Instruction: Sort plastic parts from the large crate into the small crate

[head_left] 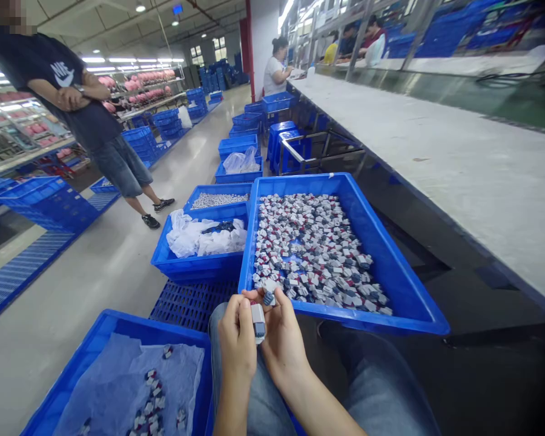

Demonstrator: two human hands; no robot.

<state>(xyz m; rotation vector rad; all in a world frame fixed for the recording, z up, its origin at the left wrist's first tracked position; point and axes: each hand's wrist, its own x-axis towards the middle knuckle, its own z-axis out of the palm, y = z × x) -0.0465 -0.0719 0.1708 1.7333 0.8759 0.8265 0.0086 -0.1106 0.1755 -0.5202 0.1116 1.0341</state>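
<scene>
Pieces (318, 230), small and white with dark blue and red parts, are filling the large blue bin (388, 260) in front of the hands, while a little of its blue bottom is showing between them. The lower-left bin (172, 334) is having a thin pale liner (127, 369) inside, and a much smaller number of similar pieces is lying on it. Beyond it, a third bin (195, 266) is holding crumpled white wrapping (186, 236), and behind this a further bin (222, 198) is containing many tiny pale parts. A long white table (436, 157) is stretching along the right side, and a dark gap is separating its edge from the large bin. On the left, free floor (131, 272) is lying between the bins and a standing person (82, 103). The left hand (238, 339) is pinching one piece (258, 321) between thumb and fingers, above the legs (267, 406). The right hand (284, 345) is gripping a second piece (269, 295) with thumb and fingertips, just beside the first one, at the near rim of the large bin.
</scene>
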